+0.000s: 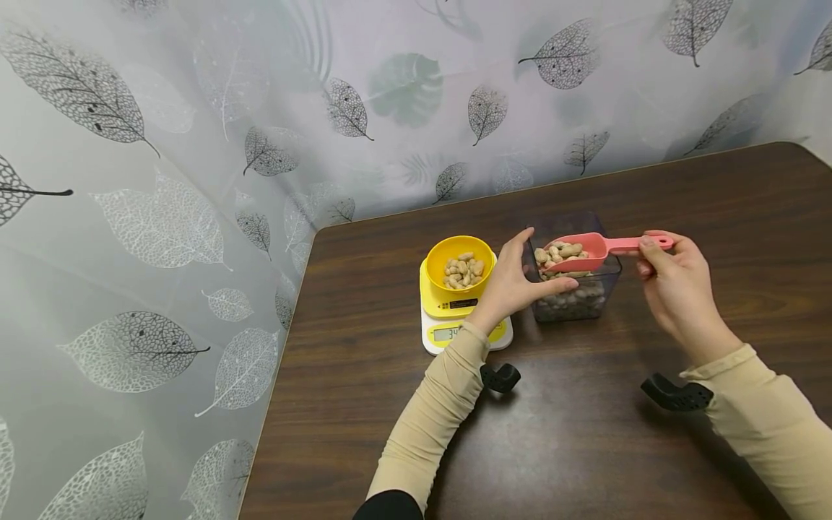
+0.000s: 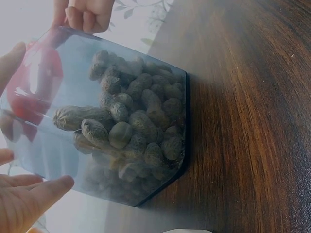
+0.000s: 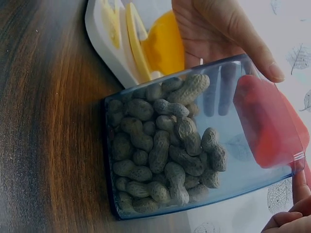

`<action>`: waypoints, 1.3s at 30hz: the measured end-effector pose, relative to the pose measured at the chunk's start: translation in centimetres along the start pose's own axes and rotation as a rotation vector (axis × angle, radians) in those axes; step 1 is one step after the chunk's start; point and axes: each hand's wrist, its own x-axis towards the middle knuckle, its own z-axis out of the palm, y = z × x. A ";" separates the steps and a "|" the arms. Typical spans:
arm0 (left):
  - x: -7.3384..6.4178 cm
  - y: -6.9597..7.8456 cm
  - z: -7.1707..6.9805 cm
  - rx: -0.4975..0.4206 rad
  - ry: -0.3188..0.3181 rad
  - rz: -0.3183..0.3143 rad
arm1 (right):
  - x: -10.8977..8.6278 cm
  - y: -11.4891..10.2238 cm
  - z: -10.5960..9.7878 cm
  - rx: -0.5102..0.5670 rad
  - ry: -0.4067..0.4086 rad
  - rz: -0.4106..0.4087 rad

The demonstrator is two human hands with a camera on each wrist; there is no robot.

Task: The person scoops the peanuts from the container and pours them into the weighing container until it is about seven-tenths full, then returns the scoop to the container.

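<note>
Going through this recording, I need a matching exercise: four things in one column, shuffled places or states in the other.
1. Pink scoop
2. Yellow bowl
3. Clear container
4. Left hand

A. directly on the table
B. holding the container
C. in the right hand
D. on top of the scale

Pairs: 1-C, 2-D, 3-A, 4-B

Left sleeve (image 1: 425, 415) and right sleeve (image 1: 767, 419): beige, wrinkled, ending at wrist. Black fabric edge (image 1: 390, 505) over left sleeve. Each wrist: black, curved, perforated bracket (image 1: 677, 395).
</note>
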 end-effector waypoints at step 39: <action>-0.2 0.5 -0.4 0.040 -0.015 0.004 | 0.5 0.0 0.0 0.129 -0.022 0.059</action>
